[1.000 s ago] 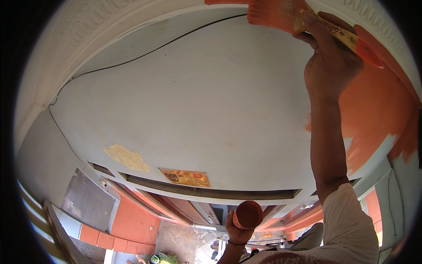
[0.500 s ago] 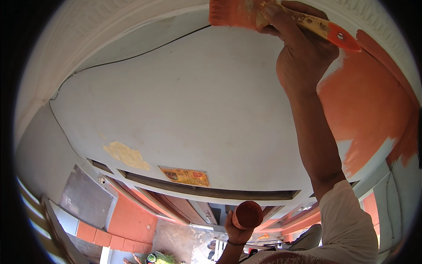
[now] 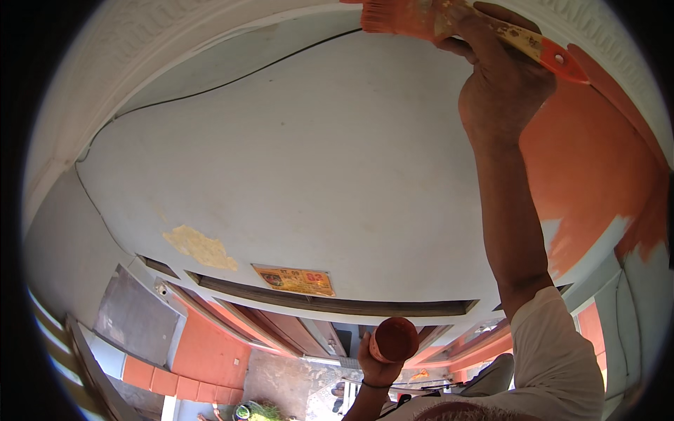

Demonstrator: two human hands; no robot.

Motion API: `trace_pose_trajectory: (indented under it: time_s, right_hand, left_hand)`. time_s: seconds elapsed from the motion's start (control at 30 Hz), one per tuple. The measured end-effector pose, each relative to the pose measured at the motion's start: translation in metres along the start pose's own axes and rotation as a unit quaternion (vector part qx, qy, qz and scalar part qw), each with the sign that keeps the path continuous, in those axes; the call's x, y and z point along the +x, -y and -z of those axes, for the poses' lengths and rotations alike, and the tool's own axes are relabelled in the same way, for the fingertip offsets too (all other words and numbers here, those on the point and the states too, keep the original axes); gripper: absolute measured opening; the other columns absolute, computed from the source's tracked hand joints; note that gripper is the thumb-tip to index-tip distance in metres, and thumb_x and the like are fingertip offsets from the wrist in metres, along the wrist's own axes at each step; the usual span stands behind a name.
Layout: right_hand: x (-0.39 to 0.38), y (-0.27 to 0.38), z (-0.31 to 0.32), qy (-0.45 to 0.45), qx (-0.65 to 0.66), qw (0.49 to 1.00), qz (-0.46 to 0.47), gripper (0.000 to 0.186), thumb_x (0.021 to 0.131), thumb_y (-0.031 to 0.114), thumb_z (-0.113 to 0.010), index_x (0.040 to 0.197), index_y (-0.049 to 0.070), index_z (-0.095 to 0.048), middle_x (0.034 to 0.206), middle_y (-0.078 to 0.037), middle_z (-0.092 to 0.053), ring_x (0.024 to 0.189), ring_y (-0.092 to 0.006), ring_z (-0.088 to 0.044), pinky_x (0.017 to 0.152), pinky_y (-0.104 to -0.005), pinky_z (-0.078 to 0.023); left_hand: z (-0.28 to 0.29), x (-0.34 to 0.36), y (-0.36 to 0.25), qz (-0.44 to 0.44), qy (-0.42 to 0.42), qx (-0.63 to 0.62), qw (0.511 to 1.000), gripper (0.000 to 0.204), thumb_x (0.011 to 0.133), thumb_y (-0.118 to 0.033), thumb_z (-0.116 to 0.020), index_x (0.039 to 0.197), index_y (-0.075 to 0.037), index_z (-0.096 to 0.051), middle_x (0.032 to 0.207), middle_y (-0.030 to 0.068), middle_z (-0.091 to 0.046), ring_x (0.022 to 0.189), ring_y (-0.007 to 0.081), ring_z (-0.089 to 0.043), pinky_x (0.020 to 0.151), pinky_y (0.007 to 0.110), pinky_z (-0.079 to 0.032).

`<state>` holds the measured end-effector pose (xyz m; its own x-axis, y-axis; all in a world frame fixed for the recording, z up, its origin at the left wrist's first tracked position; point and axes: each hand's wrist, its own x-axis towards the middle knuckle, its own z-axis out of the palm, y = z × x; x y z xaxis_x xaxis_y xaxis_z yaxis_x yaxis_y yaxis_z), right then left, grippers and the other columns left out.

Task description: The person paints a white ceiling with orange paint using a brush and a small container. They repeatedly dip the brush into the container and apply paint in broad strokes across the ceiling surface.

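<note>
High up by the white moulding, my right hand [image 3: 507,91] grips a wide paintbrush [image 3: 404,18] by its worn yellow and red handle. Orange paint coats its bristles, which point left at the top edge of the grey wall [image 3: 330,161]. A broad coat of orange paint [image 3: 590,154] covers the wall on the right, beyond my forearm. Low in the middle, my left hand [image 3: 373,366] is closed round a small cup [image 3: 394,340] holding orange paint. The fingers on the cup's far side are hidden.
A thin black cable [image 3: 232,85] runs along the upper wall. Lower down are a patch of flaked paint [image 3: 200,247], a yellow plaque [image 3: 293,280] and a long dark vent slot [image 3: 365,306]. Far below, a potted plant [image 3: 258,410] stands on the floor.
My right hand and the paintbrush have moved right and slightly up along the moulding. The cup in my left hand has barely shifted.
</note>
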<state>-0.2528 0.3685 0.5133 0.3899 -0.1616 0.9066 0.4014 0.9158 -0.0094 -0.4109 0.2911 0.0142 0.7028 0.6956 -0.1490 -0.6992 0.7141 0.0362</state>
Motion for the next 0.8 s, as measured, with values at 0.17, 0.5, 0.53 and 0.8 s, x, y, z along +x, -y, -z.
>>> trace_pose_trajectory:
  time_s: [0.17, 0.5, 0.53, 0.8]
  right_hand:
    - [0.001, 0.001, 0.010, 0.016, -0.001, 1.000, 0.022, 0.011, 0.091, -0.005, -0.071, 0.101, -0.007, -0.067, 0.089, -0.018, -0.074, 0.070, -0.0212, -0.075, 0.063, -0.0313, -0.068]
    - [0.008, 0.010, 0.029, 0.013, -0.055, 0.998, 0.036, 0.013, 0.091, 0.001, -0.072, 0.100, -0.008, -0.069, 0.087, -0.017, -0.074, 0.070, -0.0204, -0.074, 0.063, -0.0317, -0.067]
    - [0.009, 0.012, 0.030, 0.007, -0.052, 0.998, 0.040, 0.012, 0.091, 0.001, -0.072, 0.100, -0.008, -0.069, 0.087, -0.017, -0.074, 0.070, -0.0202, -0.074, 0.063, -0.0316, -0.067]
    - [0.019, 0.014, 0.047, -0.015, -0.058, 0.997, 0.052, 0.012, 0.091, -0.001, -0.072, 0.102, -0.006, -0.070, 0.090, -0.015, -0.074, 0.073, -0.0200, -0.075, 0.062, -0.0309, -0.067]
  left_hand:
    - [0.000, -0.001, 0.001, 0.001, -0.002, 0.002, 1.000, 0.058, 0.102, -0.059, -0.055, 0.139, -0.015, -0.062, 0.142, 0.0131, -0.065, 0.132, 0.0354, -0.063, 0.106, 0.058, -0.055]
    - [-0.004, -0.005, 0.003, 0.022, 0.026, -0.004, 0.999, 0.057, 0.103, -0.053, -0.057, 0.138, -0.008, -0.064, 0.141, 0.0150, -0.067, 0.136, 0.0344, -0.060, 0.119, 0.055, -0.044]
    - [-0.005, -0.005, 0.004, 0.023, 0.027, -0.001, 0.999, 0.057, 0.103, -0.053, -0.057, 0.138, -0.008, -0.064, 0.141, 0.0150, -0.067, 0.135, 0.0344, -0.060, 0.118, 0.055, -0.045]
    - [-0.004, -0.004, 0.008, 0.038, 0.024, -0.005, 0.999, 0.053, 0.102, -0.052, -0.061, 0.135, -0.011, -0.065, 0.139, 0.0129, -0.068, 0.134, 0.0336, -0.061, 0.117, 0.056, -0.046]
